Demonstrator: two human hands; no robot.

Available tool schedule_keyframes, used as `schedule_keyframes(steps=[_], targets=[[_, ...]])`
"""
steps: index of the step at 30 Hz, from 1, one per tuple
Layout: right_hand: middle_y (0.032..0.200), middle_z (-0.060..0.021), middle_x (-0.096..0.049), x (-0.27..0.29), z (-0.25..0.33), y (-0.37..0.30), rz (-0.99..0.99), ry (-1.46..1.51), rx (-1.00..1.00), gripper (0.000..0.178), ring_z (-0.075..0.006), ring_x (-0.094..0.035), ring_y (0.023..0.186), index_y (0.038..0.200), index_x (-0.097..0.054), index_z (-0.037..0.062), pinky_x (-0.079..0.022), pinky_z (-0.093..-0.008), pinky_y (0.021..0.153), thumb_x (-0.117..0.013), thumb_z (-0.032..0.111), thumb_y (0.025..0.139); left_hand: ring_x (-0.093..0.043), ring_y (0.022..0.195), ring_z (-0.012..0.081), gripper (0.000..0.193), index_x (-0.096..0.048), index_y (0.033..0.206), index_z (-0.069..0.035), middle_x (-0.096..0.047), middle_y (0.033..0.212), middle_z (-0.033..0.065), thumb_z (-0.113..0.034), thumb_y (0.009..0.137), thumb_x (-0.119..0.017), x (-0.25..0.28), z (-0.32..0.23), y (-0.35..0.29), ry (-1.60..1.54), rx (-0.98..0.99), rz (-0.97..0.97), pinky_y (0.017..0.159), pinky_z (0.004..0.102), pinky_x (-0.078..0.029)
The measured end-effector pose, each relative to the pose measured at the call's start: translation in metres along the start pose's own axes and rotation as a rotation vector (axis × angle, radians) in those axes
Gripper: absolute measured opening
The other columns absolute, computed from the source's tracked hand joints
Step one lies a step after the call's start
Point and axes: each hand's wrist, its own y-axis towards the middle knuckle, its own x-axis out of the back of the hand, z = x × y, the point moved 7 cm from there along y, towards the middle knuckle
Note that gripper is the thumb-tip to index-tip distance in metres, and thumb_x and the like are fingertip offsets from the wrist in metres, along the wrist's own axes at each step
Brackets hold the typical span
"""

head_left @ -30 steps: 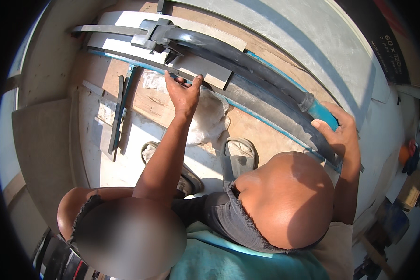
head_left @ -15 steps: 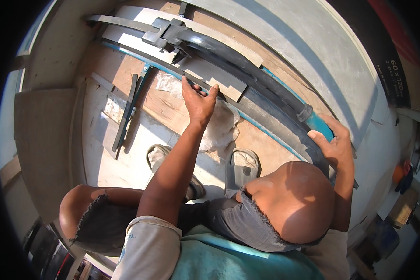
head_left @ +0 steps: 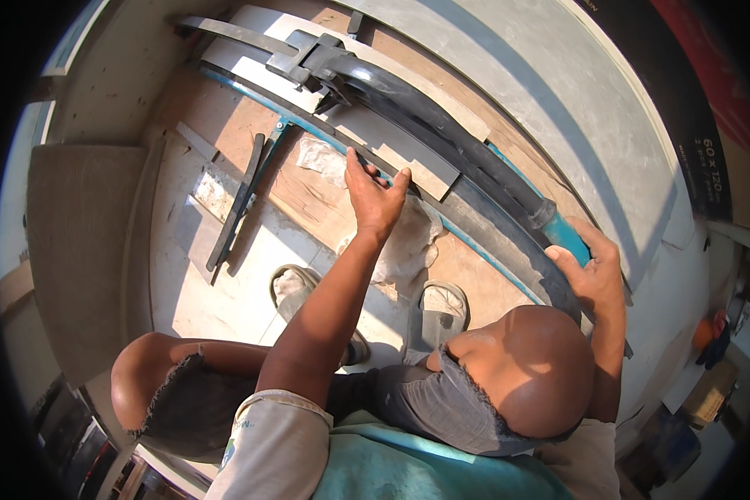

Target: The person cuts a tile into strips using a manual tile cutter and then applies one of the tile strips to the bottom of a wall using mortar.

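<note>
A tile cutter with a long black lever (head_left: 429, 108) and a dark bed (head_left: 508, 225) lies slanting across the floor in front of me. My right hand (head_left: 593, 260) is wrapped round the blue handle (head_left: 565, 237) at the lever's lower right end. Under the lever lies a light grey tile piece (head_left: 408, 158). At the cutter's near edge, my left hand (head_left: 377, 196) has its thumb and forefinger apart, their tips against the edge by the tile. Its other fingers are partly curled. The lever covers part of the tile.
A blue-hinged support arm (head_left: 242, 200) sticks out toward me from the cutter. A crumpled plastic bag (head_left: 404, 242) lies beneath my left hand, near my sandalled feet (head_left: 442, 310). Large grey tiles (head_left: 550, 92) lie beyond the cutter. A brown board (head_left: 79, 250) stands at the left.
The whole view has shifted slightly, so the cutter and floor things appear a little further right and down. Both hands keep their places on the cutter.
</note>
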Motion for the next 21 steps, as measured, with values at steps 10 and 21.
schedule_keyframes(steps=[10,21], targets=[[0.085,-0.0118,-0.067,-0.013,0.017,0.02,0.004,-0.041,0.07,0.036,-0.0176,-0.062,0.075,0.105,-0.065,-0.0029,-0.049,-0.0288,0.071,-0.078,0.012,0.075,-0.047,0.077,0.016,0.099,-0.019,0.146,0.007,-0.042,0.105,0.011,-0.019,0.072,-0.08,0.0,0.002,0.0,-0.027,0.026,-0.001,0.072,0.0297,-0.049],[0.079,-0.0107,-0.064,-0.029,0.029,0.038,-0.002,-0.043,0.077,0.034,-0.0164,-0.059,0.069,0.105,-0.065,-0.0022,-0.047,-0.0284,0.064,-0.078,0.013,0.077,-0.047,0.076,0.0171,0.097,-0.021,0.145,0.008,-0.041,0.102,0.0114,-0.02,0.072,-0.078,0.002,0.001,0.0,-0.021,-0.009,-0.023,0.07,0.0308,-0.048]])
